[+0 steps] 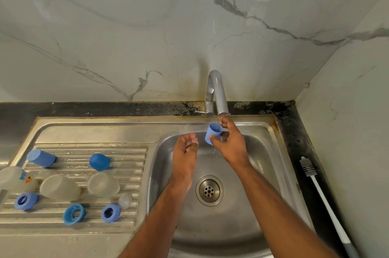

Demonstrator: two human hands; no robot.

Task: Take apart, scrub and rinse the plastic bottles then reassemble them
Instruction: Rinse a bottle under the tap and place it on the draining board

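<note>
- While the right hand (pixel 228 141) pinches the small blue cap (pixel 213 132) just under the tap (pixel 216 93) spout, the cap lies tilted, with its open mouth turned up toward the spout and its closed end down toward the basin.
- Its fingers (pixel 224 121) curl round the cap's far rim, and the thumb presses on the near, lower edge.
- The left hand (pixel 186 152) hangs over the sink (pixel 263 205), on the drainboard side of the tap; its fingers are loosely curled, holding nothing, just beside the cap but apart from it.
- The right hand is plainly the nearer one to the cap, so any turning under the stream looks likely to fall to it, with the left free to rub or receive.
- Water seems to fall thinly from the spout past the cap; how much enters the cap cannot be told.
- On the drainboard (pixel 42 131), well away from the tap on the left-hand side, lie the clear bottle bodies (pixel 103 184), blue rings (pixel 73 213) and other blue caps (pixel 42 157).
- Reassembly looks still ahead, since those parts lie separate.
- On the bench, on the far side of the sink from the drainboard, lies the bottle brush (pixel 322 194), untouched.
</note>
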